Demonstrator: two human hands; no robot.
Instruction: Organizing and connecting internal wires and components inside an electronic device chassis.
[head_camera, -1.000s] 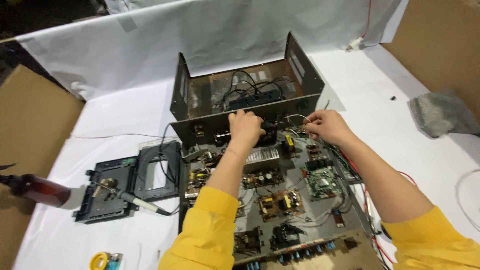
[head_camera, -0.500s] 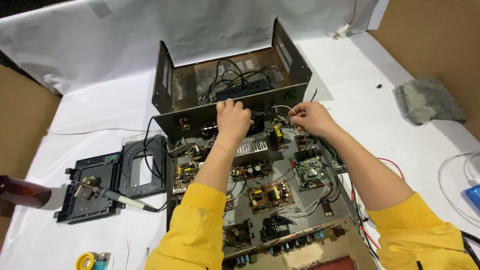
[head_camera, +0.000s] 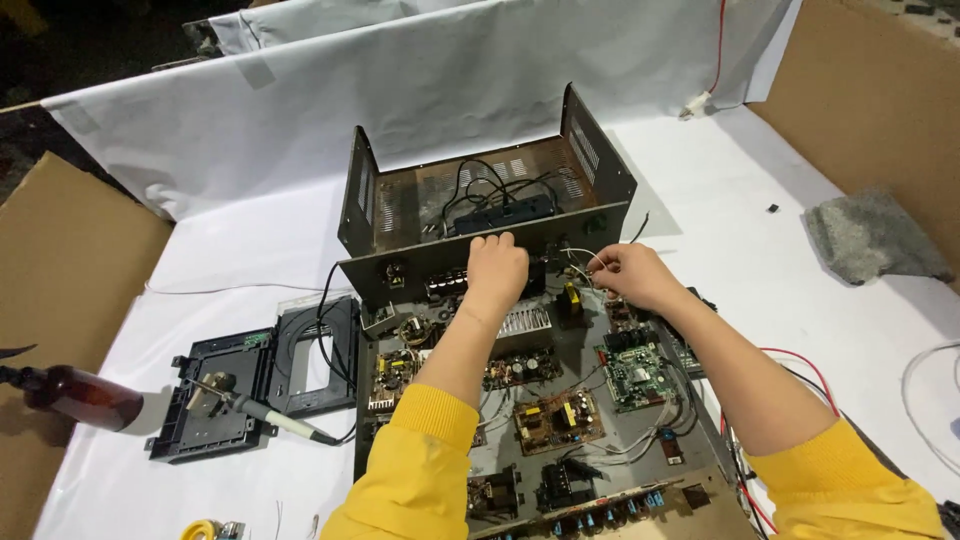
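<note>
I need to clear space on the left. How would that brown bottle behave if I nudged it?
The brown bottle lies on its side, so it would probably roll. It looks smooth, perhaps glass, so likely slippery and breakable.

The chassis (head_camera: 480, 190) is matt dark sheet metal, brownish and dull inside, with perforated vents. Its boards (head_camera: 545, 415) look matt, one green (head_camera: 632, 372). The table cover (head_camera: 200, 260) is smooth white sheet. Far right lies rough grey cloth (head_camera: 872, 236); left, brown cardboard (head_camera: 60, 270), a glossy amber bottle (head_camera: 80, 397) and a matt black plastic tray (head_camera: 215, 400). Sleeves (head_camera: 410, 470) are soft yellow cloth
</note>
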